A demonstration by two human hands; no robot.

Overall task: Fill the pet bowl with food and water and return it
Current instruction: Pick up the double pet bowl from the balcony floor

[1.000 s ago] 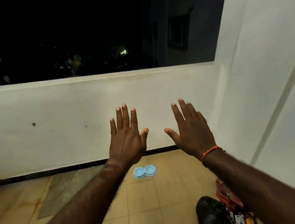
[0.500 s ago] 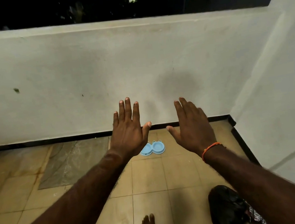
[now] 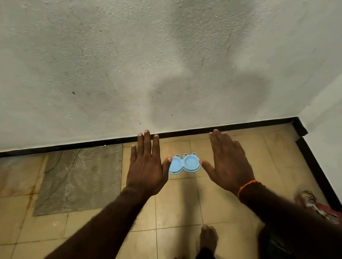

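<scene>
- At the bottom centre of the frame two bare feet [image 3: 208, 235] are seen planted on the beige tiled floor [image 3: 175, 204], pointed toward the wall; a standing approach to the bowl is suggested.
- At the lower right, a dark plastic bag [image 3: 270, 244] and a red printed packet [image 3: 317, 206] are found lying against the black skirting; the packet is judged likely to be the pet food, kept within reach for filling, though its print cannot be read.
- In the middle of the frame the left hand [image 3: 147, 171] and the right hand [image 3: 230, 160] are held out palm down, fingers straight and spread, with nothing gripped by either.
- The two hands are placed one on each side of the bowl as seen from above, as if a two-sided pickup were being lined up; actual contact cannot be told, since the hands appear well above the floor.
- Between the thumbs, the light blue plastic double pet bowl with frog eyes [image 3: 184, 164] is set on the floor near the wall, both cups appearing empty, so the task is judged barely begun.
- At the left, a grey patch of rough cement [image 3: 79, 179] is seen among the tiles.
- Farthest, the white plastered wall [image 3: 93, 63] fills the upper frame.
</scene>
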